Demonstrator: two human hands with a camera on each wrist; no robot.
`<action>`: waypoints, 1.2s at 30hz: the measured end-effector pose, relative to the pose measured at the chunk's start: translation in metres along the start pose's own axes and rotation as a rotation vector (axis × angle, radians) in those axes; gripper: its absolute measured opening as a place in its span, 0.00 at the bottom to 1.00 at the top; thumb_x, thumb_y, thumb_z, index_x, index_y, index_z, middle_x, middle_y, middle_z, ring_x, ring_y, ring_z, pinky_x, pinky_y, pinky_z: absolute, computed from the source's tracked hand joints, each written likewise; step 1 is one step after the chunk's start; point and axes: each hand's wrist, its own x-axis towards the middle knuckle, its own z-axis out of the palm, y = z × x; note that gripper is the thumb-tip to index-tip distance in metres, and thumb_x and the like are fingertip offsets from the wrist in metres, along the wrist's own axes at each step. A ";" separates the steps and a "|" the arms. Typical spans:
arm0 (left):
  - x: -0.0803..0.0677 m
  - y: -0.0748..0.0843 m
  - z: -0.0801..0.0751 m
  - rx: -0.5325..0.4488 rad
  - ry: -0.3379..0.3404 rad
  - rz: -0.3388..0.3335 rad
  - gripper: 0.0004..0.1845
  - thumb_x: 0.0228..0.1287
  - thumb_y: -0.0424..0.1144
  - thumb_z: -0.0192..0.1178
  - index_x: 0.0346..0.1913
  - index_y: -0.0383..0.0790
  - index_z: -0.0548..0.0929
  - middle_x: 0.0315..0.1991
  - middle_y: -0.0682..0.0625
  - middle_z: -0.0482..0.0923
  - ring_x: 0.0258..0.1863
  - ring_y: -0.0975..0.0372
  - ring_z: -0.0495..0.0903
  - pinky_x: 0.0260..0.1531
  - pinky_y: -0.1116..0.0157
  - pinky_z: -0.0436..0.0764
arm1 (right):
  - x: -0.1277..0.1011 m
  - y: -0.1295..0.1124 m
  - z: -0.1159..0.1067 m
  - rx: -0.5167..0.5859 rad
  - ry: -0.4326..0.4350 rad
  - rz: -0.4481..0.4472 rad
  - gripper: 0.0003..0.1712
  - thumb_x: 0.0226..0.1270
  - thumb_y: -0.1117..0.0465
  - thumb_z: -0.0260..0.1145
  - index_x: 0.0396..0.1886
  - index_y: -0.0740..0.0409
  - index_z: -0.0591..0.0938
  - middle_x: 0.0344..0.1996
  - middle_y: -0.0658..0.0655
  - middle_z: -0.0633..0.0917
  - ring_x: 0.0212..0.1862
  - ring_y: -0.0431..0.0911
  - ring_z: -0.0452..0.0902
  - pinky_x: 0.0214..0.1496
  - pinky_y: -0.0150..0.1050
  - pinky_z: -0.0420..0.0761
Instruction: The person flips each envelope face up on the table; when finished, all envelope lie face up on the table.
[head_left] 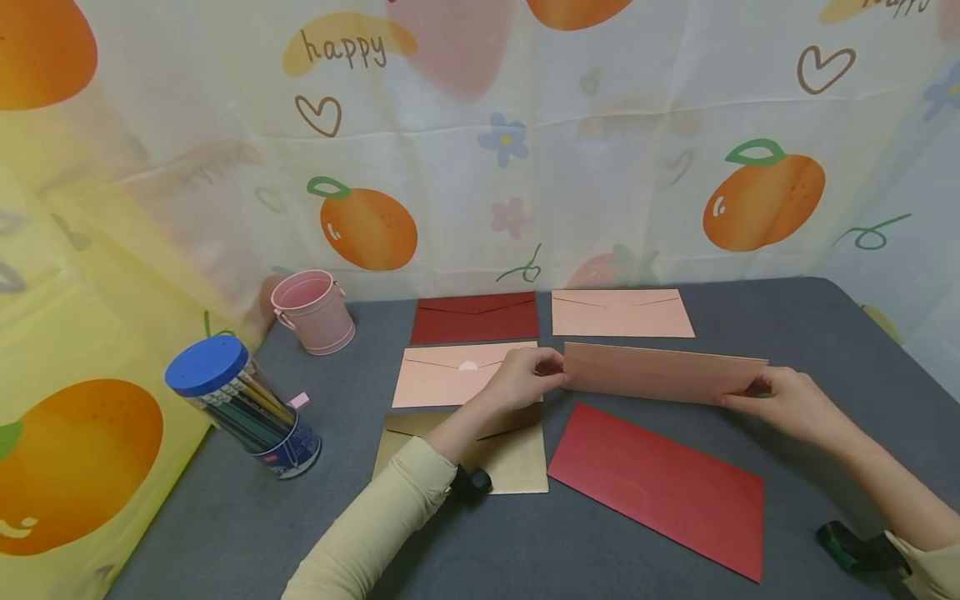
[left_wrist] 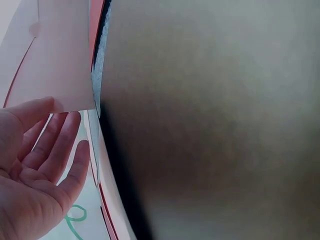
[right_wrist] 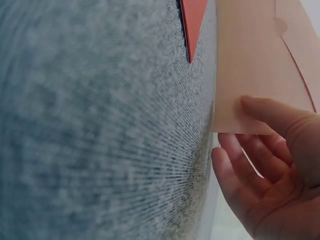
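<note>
A pale pink envelope [head_left: 652, 372] is held up off the table, tilted on its long edge. My left hand [head_left: 521, 377] pinches its left end between thumb and fingers. At the other end, my right hand [head_left: 787, 407] pinches it the same way. Both wrist views show the thumb on the flap side of the envelope [right_wrist: 245, 55] and the fingers behind. Below it lies a larger red envelope [head_left: 667, 492], set at a slant. Under my left forearm is a gold-brown envelope [head_left: 517, 467], partly hidden. A pink envelope with a white round seal [head_left: 431, 382] lies beside my left hand.
A dark red envelope [head_left: 476, 318] and another pink envelope [head_left: 622, 313] lie along the back of the grey table [head_left: 225, 533]. To the left stand a pink bucket [head_left: 315, 315] and a blue-lidded pencil tub [head_left: 243, 404]. A printed cloth [head_left: 450, 100] hangs behind.
</note>
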 end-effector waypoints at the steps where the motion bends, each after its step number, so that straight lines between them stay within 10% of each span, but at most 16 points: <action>1: 0.000 0.000 0.000 -0.001 0.005 -0.005 0.08 0.64 0.35 0.65 0.44 0.38 0.85 0.37 0.50 0.83 0.38 0.63 0.80 0.31 0.72 0.79 | 0.000 0.000 0.001 0.005 0.005 -0.002 0.18 0.62 0.49 0.72 0.40 0.59 0.84 0.31 0.51 0.85 0.32 0.40 0.77 0.29 0.37 0.75; 16: -0.004 -0.004 0.001 -0.158 0.063 -0.162 0.29 0.58 0.31 0.68 0.64 0.34 0.74 0.42 0.46 0.81 0.40 0.60 0.81 0.30 0.68 0.81 | 0.013 -0.005 0.007 0.089 -0.033 0.125 0.48 0.60 0.44 0.71 0.66 0.74 0.65 0.41 0.61 0.83 0.41 0.50 0.81 0.37 0.41 0.76; 36: -0.006 -0.001 0.003 -0.059 0.024 -0.189 0.26 0.57 0.32 0.70 0.60 0.34 0.78 0.50 0.44 0.81 0.44 0.58 0.82 0.34 0.70 0.80 | 0.018 -0.005 0.013 0.069 -0.109 0.132 0.49 0.60 0.44 0.71 0.67 0.75 0.64 0.53 0.72 0.75 0.48 0.59 0.77 0.43 0.50 0.79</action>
